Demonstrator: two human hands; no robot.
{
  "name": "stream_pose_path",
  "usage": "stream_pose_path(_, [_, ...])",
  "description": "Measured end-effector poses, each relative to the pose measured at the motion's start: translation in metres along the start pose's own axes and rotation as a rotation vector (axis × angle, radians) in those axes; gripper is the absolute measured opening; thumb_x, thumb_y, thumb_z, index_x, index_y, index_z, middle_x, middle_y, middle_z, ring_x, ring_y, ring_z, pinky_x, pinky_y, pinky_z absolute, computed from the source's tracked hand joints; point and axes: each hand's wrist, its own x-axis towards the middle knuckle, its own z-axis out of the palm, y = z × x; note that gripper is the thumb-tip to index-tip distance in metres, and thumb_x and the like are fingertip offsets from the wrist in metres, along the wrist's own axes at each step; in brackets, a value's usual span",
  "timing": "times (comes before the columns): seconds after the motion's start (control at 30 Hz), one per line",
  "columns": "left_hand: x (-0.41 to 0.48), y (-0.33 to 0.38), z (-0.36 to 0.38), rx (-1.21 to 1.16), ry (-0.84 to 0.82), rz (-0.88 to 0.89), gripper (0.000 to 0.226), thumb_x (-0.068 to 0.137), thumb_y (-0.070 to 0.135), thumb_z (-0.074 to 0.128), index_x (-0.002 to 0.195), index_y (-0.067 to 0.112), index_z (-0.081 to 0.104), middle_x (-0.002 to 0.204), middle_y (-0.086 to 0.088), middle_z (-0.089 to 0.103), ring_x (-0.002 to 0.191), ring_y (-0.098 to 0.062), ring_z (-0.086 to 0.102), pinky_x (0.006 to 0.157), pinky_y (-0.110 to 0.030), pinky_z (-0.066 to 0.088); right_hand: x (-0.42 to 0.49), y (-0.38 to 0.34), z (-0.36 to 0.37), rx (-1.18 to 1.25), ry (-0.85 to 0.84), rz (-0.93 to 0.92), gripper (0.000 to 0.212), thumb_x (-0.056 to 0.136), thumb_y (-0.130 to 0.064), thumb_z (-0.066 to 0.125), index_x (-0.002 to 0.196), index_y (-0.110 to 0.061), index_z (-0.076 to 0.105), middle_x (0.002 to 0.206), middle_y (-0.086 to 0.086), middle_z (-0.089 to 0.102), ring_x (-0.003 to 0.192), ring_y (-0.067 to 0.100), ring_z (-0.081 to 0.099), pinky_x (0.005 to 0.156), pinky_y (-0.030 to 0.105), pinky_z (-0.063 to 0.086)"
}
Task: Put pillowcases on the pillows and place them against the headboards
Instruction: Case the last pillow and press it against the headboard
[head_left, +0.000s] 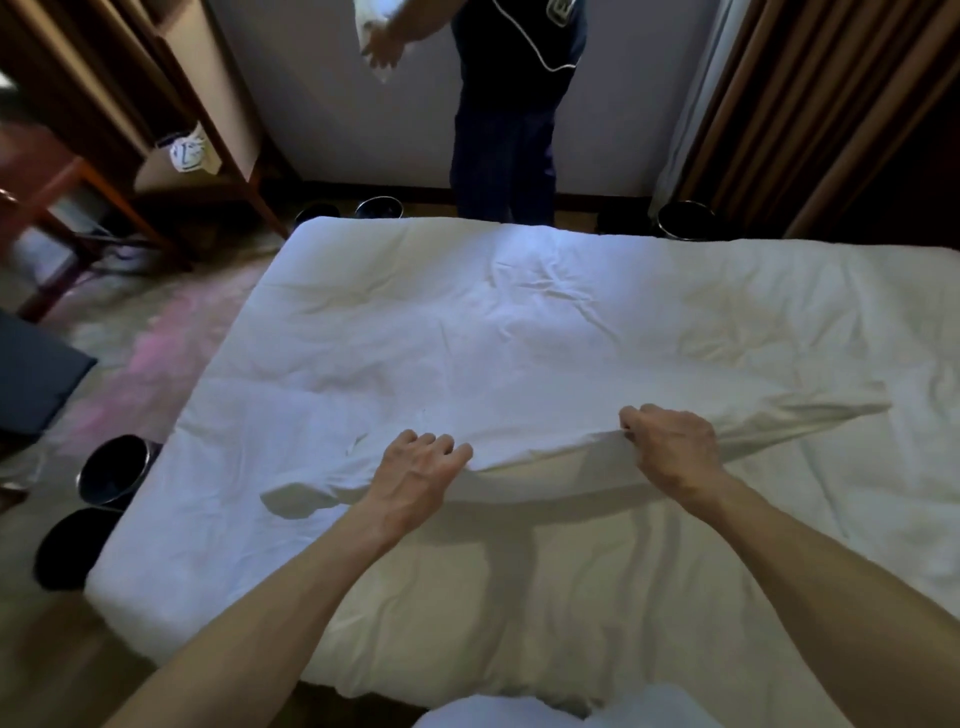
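A white pillowcase (545, 415) is spread flat over the white bed (467, 291), its near edge lifted off the bedding. My right hand (672, 447) grips that lifted edge with curled fingers. My left hand (418, 470) holds the same edge further left, fingers bent over the cloth. A bit of white fabric, perhaps a pillow (524, 714), shows at the bottom edge. No headboard is in view.
Another person in dark clothes (511, 104) stands at the far side of the bed, holding white cloth (374, 31). Several dark round bins stand on the floor: two at the left (111, 470), others beyond the bed (685, 218). A wooden desk (78, 176) at far left, curtains (810, 104) at right.
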Motion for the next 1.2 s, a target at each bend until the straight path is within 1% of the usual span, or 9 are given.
stream_pose_path(0.17, [0.021, -0.020, -0.028, -0.097, 0.083, 0.012, 0.025, 0.069, 0.012, 0.073, 0.083, 0.023, 0.056, 0.063, 0.001, 0.054, 0.054, -0.028, 0.056, 0.052, -0.028, 0.028, -0.011, 0.012, -0.032, 0.050, 0.115, 0.014, 0.017, 0.079, -0.012, 0.062, 0.077, -0.020, 0.048, 0.069, 0.002, 0.053, 0.056, 0.033, 0.055, 0.046, 0.030, 0.035])
stream_pose_path(0.27, [0.037, -0.036, -0.055, -0.172, 0.160, 0.046, 0.012, 0.081, 0.027, 0.062, 0.091, 0.027, 0.056, 0.075, 0.004, 0.064, 0.066, -0.028, 0.063, 0.056, -0.029, 0.037, -0.014, 0.021, -0.064, 0.047, 0.209, 0.036, 0.016, 0.081, -0.011, 0.062, 0.077, -0.019, 0.048, 0.069, 0.002, 0.054, 0.056, 0.033, 0.055, 0.046, 0.030, 0.036])
stream_pose_path(0.43, [0.062, -0.044, -0.102, -0.234, 0.082, 0.049, 0.011, 0.090, 0.032, 0.059, 0.093, 0.032, 0.048, 0.082, 0.012, 0.062, 0.075, -0.019, 0.056, 0.062, -0.032, 0.044, -0.020, 0.040, -0.124, 0.036, 0.303, 0.074, 0.009, 0.087, -0.019, 0.056, 0.079, -0.019, 0.051, 0.073, 0.000, 0.058, 0.061, 0.029, 0.055, 0.054, 0.035, 0.048])
stream_pose_path(0.57, [0.076, -0.032, -0.094, -0.242, 0.024, 0.044, 0.011, 0.092, 0.033, 0.057, 0.094, 0.030, 0.047, 0.086, 0.010, 0.064, 0.077, -0.020, 0.056, 0.064, -0.033, 0.044, -0.031, 0.048, -0.129, 0.048, 0.224, 0.101, 0.006, 0.090, -0.021, 0.052, 0.084, -0.021, 0.052, 0.082, 0.000, 0.063, 0.073, 0.029, 0.059, 0.061, 0.034, 0.044])
stream_pose_path(0.77, [0.071, 0.022, -0.025, -0.185, -0.119, 0.070, 0.019, 0.091, 0.035, 0.058, 0.107, 0.027, 0.051, 0.104, 0.001, 0.061, 0.096, -0.026, 0.057, 0.072, -0.035, 0.040, -0.072, 0.047, -0.035, 0.088, -0.053, 0.171, 0.009, 0.089, -0.016, 0.048, 0.092, -0.024, 0.051, 0.095, 0.003, 0.063, 0.090, 0.031, 0.065, 0.063, 0.032, 0.036])
stream_pose_path(0.83, [0.067, 0.038, -0.012, -0.172, -0.067, 0.088, 0.024, 0.087, 0.034, 0.065, 0.104, 0.023, 0.051, 0.099, -0.001, 0.060, 0.093, -0.027, 0.056, 0.067, -0.034, 0.035, -0.090, 0.050, -0.014, 0.097, -0.056, 0.231, 0.011, 0.089, -0.011, 0.046, 0.091, -0.021, 0.049, 0.091, 0.003, 0.061, 0.085, 0.031, 0.065, 0.061, 0.032, 0.037])
stream_pose_path(0.93, [0.064, 0.044, -0.011, -0.090, -0.002, 0.133, 0.037, 0.069, 0.023, 0.081, 0.088, 0.021, 0.049, 0.078, 0.000, 0.055, 0.072, -0.026, 0.054, 0.059, -0.032, 0.031, -0.095, 0.053, -0.012, 0.039, -0.021, 0.242, 0.017, 0.087, -0.006, 0.048, 0.097, -0.019, 0.052, 0.090, 0.003, 0.060, 0.078, 0.028, 0.064, 0.057, 0.032, 0.036])
stream_pose_path(1.1, [0.061, 0.027, -0.022, -0.046, 0.086, 0.063, 0.030, 0.064, 0.004, 0.073, 0.076, 0.016, 0.049, 0.069, -0.004, 0.046, 0.060, -0.028, 0.046, 0.055, -0.032, 0.030, -0.076, 0.051, -0.025, -0.009, 0.033, 0.244, 0.021, 0.082, -0.001, 0.052, 0.095, -0.018, 0.055, 0.083, 0.002, 0.058, 0.072, 0.026, 0.062, 0.055, 0.031, 0.034])
stream_pose_path(1.2, [0.055, 0.016, -0.025, -0.062, 0.090, 0.034, 0.028, 0.065, 0.003, 0.072, 0.074, 0.015, 0.049, 0.063, -0.005, 0.044, 0.052, -0.027, 0.042, 0.053, -0.029, 0.027, -0.073, 0.051, -0.021, 0.037, 0.025, 0.215, 0.028, 0.081, 0.001, 0.051, 0.101, -0.019, 0.052, 0.084, 0.001, 0.056, 0.075, 0.024, 0.060, 0.056, 0.031, 0.036])
